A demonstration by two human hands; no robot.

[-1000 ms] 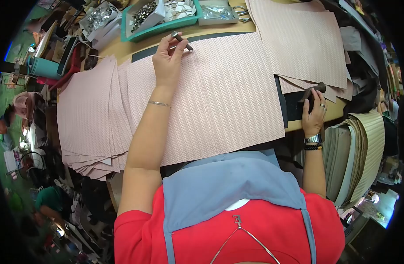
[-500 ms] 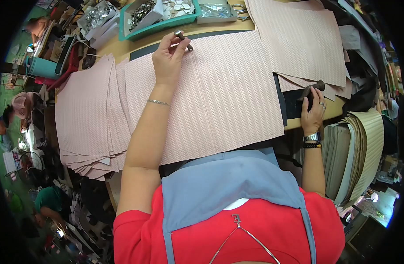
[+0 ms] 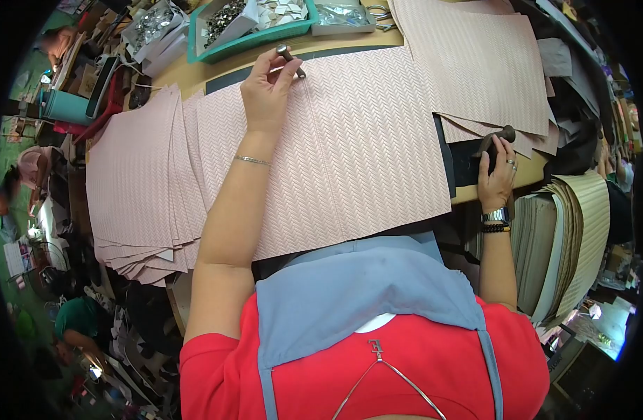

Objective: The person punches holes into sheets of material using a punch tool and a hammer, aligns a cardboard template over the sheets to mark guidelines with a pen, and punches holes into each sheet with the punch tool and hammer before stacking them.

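Note:
My left hand pinches a short metal punch, tilted, its lower tip at the upper part of a pale pink herringbone sheet. A faint line runs down the sheet from near that tip. To the right of the sheet, my right hand is wrapped round a dark hammer, which rests low over a black board. The hammer's round end points up and right; part of it is hidden by the fingers.
Stacked pink sheets lie left, more sheets upper right. A green tray with small metal parts is at the back, pliers beside it. Rolled sheets stand right. A person in green is far left.
The whole view has shifted slightly, so the table items sit a little further up and left. Both hands keep their tools, with the punch tilted much as before.

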